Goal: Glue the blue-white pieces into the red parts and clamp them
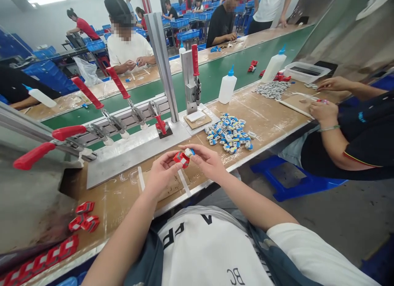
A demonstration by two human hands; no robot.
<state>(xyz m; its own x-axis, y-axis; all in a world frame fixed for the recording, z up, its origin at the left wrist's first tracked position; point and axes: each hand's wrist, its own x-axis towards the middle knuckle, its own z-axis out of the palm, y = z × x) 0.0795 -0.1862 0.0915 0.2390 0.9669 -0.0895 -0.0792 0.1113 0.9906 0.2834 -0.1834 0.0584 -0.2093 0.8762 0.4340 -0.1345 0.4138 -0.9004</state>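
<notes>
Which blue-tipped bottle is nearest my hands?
The white bottle just behind the heap of blue-and-white pieces, nearest your right hand. Another stands by the grey heap; the rest are across the green belt.

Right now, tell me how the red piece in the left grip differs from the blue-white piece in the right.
Colour: the red piece is mostly red with a pale patch; the blue-white piece is pale with some blue.
Size: the red piece looks larger than the blue-white piece.
Shared: both are held close together over the workbench.
</notes>
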